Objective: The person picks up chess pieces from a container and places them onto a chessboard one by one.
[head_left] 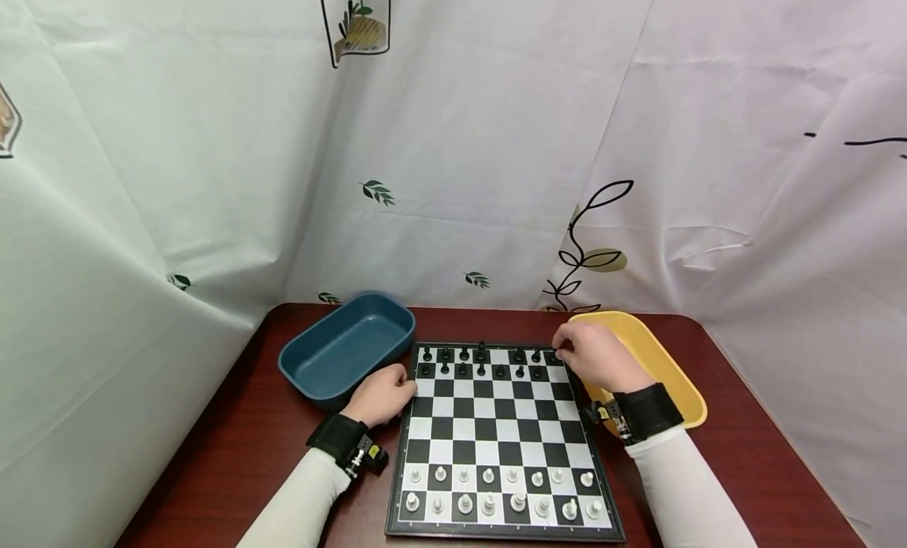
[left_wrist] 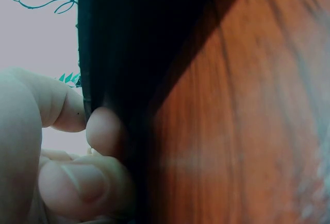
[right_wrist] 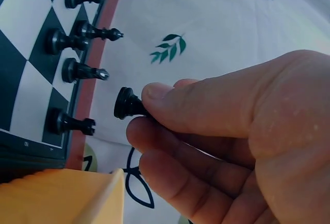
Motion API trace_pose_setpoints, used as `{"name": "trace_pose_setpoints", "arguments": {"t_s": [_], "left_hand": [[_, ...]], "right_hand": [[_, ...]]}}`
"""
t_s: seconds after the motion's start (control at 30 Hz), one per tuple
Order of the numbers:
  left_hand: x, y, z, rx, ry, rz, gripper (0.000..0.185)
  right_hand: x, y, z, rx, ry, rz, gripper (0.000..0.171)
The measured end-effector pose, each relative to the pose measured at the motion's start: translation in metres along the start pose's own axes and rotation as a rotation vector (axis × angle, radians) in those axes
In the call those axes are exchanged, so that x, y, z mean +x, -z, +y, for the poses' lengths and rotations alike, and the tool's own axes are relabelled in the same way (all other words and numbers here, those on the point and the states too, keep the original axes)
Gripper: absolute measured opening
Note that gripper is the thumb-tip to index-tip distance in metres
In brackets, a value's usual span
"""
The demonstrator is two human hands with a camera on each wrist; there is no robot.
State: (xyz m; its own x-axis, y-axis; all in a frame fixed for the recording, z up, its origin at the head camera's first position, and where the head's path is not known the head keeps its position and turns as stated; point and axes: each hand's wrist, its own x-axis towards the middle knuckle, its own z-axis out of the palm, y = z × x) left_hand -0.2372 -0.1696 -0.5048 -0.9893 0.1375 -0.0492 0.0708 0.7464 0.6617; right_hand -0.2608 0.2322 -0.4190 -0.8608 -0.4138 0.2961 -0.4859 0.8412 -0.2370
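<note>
The right hand (right_wrist: 232,131) pinches a black chess piece (right_wrist: 126,103) between thumb and forefinger, held just above the far right corner of the chessboard (head_left: 496,422), beside the black pieces (head_left: 482,363) standing in the two far rows. To do this well, I judge the pinch should stay high on the piece's body so its base shows, and the piece should travel straight up or down, clear of the neighbours standing just beside it. The left hand (head_left: 383,392) rests curled against the board's left edge, its fingertips (left_wrist: 105,128) touching the dark rim; a steady press there should keep the board from sliding. The yellow tray (head_left: 673,367) lies just right of the board, the blue tray (head_left: 347,347) at its far left corner, and the white pieces (head_left: 496,489) fill its two near rows.

Which piece is held cannot be told: fingers cover its top. The left wrist view is blurred and mostly dark, and the right hand hides the corner square in the head view.
</note>
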Motion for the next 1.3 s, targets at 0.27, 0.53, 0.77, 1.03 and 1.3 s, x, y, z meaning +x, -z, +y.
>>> {"name": "trace_pose_setpoints", "arguments": {"t_s": [0.27,0.53,0.77,1.03,1.3], "left_hand": [[-0.001,0.001,0.0,-0.001,0.0,0.002,0.024],[-0.001,0.001,0.001,-0.004,-0.002,0.001,0.025],[-0.002,0.001,0.0,0.002,-0.009,0.004,0.024],[-0.002,0.0,-0.001,0.014,-0.009,0.01,0.024],[0.001,-0.001,-0.002,0.013,-0.013,0.006,0.024]], "right_hand": [[0.001,-0.008,-0.001,0.001,0.001,-0.053,0.014],[0.002,-0.015,0.001,-0.009,-0.038,-0.124,0.016],[0.002,-0.022,0.004,-0.029,-0.031,-0.142,0.016],[0.003,-0.027,0.002,-0.067,-0.001,-0.152,0.018],[0.002,-0.027,0.002,-0.11,0.031,-0.137,0.022]]}}
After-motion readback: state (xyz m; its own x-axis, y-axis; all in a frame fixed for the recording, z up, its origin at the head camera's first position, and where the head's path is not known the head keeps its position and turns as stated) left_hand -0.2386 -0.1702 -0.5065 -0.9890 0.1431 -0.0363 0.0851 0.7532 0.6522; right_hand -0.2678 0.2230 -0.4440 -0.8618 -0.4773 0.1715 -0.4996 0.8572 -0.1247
